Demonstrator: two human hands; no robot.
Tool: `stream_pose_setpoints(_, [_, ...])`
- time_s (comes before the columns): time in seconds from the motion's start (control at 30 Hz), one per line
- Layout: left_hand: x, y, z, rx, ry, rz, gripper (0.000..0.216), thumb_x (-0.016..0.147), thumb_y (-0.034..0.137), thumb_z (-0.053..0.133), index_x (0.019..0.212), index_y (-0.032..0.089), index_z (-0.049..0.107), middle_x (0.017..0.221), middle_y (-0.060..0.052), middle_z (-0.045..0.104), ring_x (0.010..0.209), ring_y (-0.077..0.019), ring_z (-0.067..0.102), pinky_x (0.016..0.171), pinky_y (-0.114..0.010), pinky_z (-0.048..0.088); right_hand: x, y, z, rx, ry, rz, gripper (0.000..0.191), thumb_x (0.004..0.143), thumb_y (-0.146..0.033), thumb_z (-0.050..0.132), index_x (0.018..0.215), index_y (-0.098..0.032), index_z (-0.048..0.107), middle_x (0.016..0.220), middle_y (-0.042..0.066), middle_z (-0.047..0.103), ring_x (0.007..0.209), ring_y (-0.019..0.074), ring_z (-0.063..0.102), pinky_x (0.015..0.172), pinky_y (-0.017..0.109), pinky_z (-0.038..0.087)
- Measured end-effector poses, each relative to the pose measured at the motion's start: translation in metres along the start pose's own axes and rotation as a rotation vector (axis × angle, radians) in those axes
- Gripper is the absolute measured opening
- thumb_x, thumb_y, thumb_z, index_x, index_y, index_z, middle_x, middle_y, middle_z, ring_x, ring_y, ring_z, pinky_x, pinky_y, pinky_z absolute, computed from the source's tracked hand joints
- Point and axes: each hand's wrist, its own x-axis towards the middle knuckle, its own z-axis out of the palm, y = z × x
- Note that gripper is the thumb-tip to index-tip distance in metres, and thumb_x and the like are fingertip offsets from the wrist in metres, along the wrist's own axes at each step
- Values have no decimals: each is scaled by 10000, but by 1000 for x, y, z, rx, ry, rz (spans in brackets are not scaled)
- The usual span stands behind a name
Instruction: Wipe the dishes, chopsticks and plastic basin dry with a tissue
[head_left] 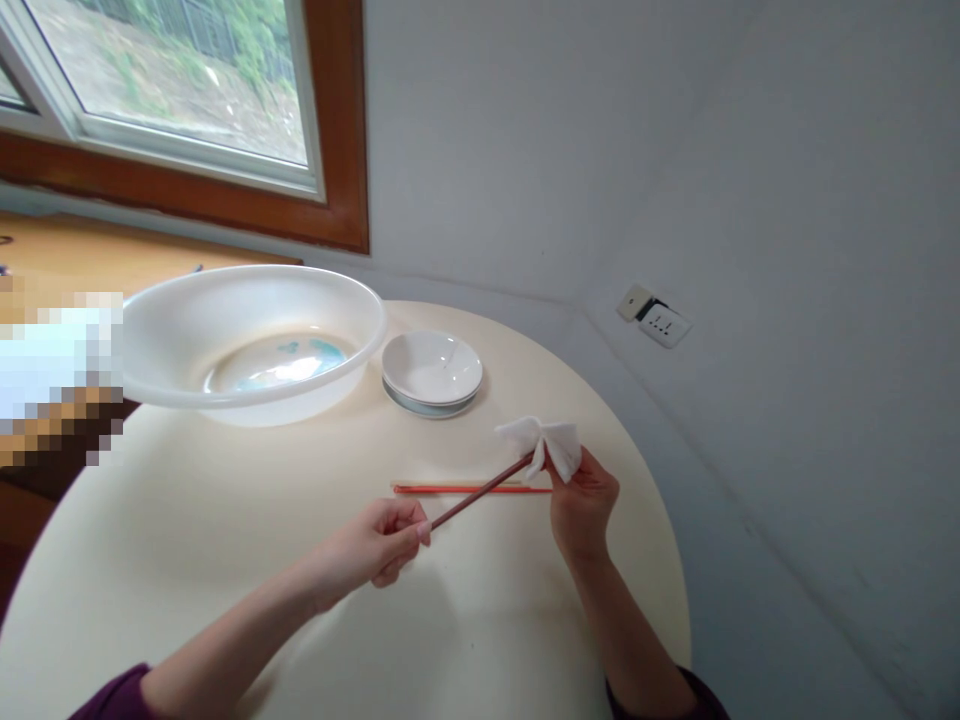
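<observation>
One brown chopstick (480,492) slants toward two o'clock above the desk (187,510); our left hand (394,540) pinches its near end, our right hand (589,505) grips white cloth (562,447) at its far end. We judge it unfinished; the orange chopsticks (439,490) we cannot verify.

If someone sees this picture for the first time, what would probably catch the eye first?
Probably the large white basin, at the left on the round table. Next, near the centre, the brown stick: the left hand grips its lower end, and the right hand holds a white cloth at the other. Stacked white dishes stand just right of the basin.
</observation>
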Motion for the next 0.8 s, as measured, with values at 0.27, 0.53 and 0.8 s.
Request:
stream_pose_setpoints(0.27, [0, 0, -4, 167, 10, 61, 375, 740, 537, 521, 648, 182, 445, 467, 98, 345, 382, -44, 278, 393, -211, 181, -3, 8, 5, 119, 45, 82, 262, 679, -392, 672, 625, -144, 607, 541, -13, 564, 536, 122, 532, 511, 250, 439])
stream_pose_setpoints(0.53, [-1, -3, -7, -51, -84, 138, 420, 749, 542, 535, 585, 189, 376, 471, 88, 331, 426, -51, 259, 439, -210, 212, 13, -5, 0, 397, 238, 190, 240, 546, -303, 760, 684, -154, 631, 658, -10, 634, 591, 115, 582, 531, 240, 496])
stream_pose_setpoints(0.8, [0, -2, -10, -257, 40, 237, 377, 660, 500, 663, 632, 166, 489, 515, 65, 379, 470, -62, 340, 457, -209, 201, -13, -11, 16, 368, -55, 394, 200, 643, -278, 653, 796, -151, 630, 830, 67, 693, 709, 192, 656, 645, 320, 526])
